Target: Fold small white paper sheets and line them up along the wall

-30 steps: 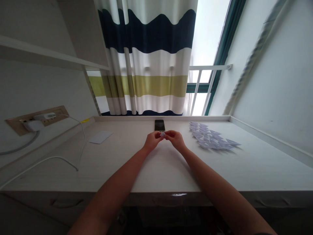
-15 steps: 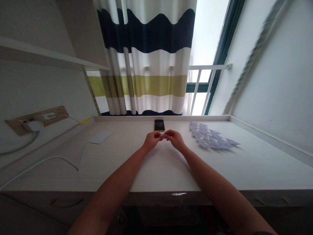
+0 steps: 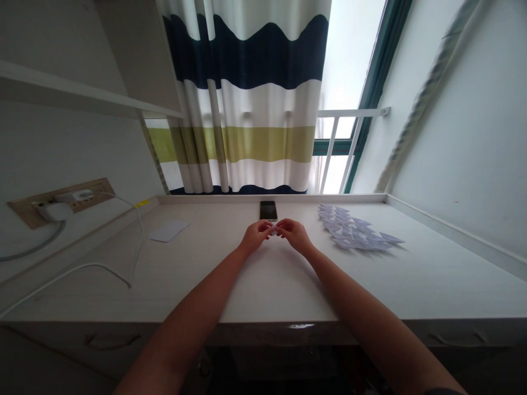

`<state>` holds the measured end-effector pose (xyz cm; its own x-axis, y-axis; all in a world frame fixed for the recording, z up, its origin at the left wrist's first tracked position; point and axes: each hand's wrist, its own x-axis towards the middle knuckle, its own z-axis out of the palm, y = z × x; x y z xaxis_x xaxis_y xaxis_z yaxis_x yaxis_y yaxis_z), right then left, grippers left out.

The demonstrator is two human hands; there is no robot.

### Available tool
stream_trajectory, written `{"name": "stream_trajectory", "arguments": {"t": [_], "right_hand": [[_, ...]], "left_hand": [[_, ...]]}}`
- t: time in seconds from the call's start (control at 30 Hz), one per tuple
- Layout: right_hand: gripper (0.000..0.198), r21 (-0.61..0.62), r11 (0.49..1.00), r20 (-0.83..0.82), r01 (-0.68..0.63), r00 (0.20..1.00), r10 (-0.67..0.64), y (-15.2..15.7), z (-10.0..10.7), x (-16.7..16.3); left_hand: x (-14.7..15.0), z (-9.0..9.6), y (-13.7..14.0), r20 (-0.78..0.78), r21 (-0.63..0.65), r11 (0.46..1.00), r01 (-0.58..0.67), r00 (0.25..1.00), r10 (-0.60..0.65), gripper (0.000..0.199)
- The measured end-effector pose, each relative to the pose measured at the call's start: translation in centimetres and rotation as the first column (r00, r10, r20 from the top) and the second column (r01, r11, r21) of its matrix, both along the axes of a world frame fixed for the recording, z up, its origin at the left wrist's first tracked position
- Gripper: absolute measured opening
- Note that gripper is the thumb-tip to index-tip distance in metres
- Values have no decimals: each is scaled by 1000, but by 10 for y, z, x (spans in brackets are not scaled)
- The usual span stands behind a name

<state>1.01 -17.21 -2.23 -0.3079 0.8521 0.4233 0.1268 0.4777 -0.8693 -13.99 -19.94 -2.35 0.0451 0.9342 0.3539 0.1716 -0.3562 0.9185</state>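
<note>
In the head view, the left hand [image 3: 255,236] and right hand [image 3: 295,234] together pinch a small white paper piece [image 3: 274,230] between their fingertips. Just beyond them on the desk [image 3: 280,291] lies a phone [image 3: 268,210]; folded papers [image 3: 356,230] lie right of the right hand.

On my feed I have the paper piece [image 3: 274,231] between the left hand [image 3: 255,234] and the right hand [image 3: 295,233], midway across the back half of the desk [image 3: 280,291], with the phone [image 3: 268,210] lying just behind them and the curtain [image 3: 263,109] hanging beyond the back edge, the window [image 3: 349,60] to its right. To the right of the hands I see the folded papers [image 3: 358,233] lying together on the desk; to the left of the hands I find the sheet [image 3: 168,230] on the desk, the cable [image 3: 99,265] just left of that, and the socket panel [image 3: 79,207] farther left on the side wall [image 3: 82,148].
</note>
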Motion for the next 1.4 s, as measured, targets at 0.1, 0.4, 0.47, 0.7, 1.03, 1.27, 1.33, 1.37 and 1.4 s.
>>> {"name": "stream_trajectory", "arguments": {"t": [0.1, 0.4, 0.47, 0.7, 1.03, 1.27, 1.33, 1.37, 1.4], "right_hand": [[21, -16, 1000, -10, -25, 1000, 25, -1, 1, 0], [21, -112, 990, -124, -85, 990, 71, -8, 10, -2], [21, -131, 987, -158, -96, 985, 75, -9, 11, -3], [21, -163, 980, -262, -113, 963, 68, -9, 12, -4], [27, -217, 966, -486, -139, 874, 17, -7, 9, -10], [30, -249, 967, -499, -56, 863, -78, -5, 6, -11], [31, -239, 970, -489, -35, 868, -89, -4, 4, -11], [30, -231, 973, -486, -27, 869, -91, -3, 4, -11], [30, -224, 974, -483, -22, 871, -92, -3, 4, -11]], "left_hand": [[0, 2, -1, 51, -11, 1000, -15, 999, 15, 22], [7, 13, -8, 257, -101, 995, -12, 966, 38, 20], [9, 13, -9, 294, -110, 994, -16, 955, 48, 19], [5, 11, -5, 456, -96, 995, -41, 886, 80, 18], [9, 14, -5, 600, -101, 995, -14, 797, 72, 20], [13, 14, -8, 510, -56, 997, -51, 857, 72, 21], [13, 14, -9, 457, -37, 998, -50, 887, 62, 23], [13, 15, -10, 436, -31, 998, -48, 898, 57, 25], [13, 15, -10, 418, -28, 999, -47, 907, 54, 28]]}}
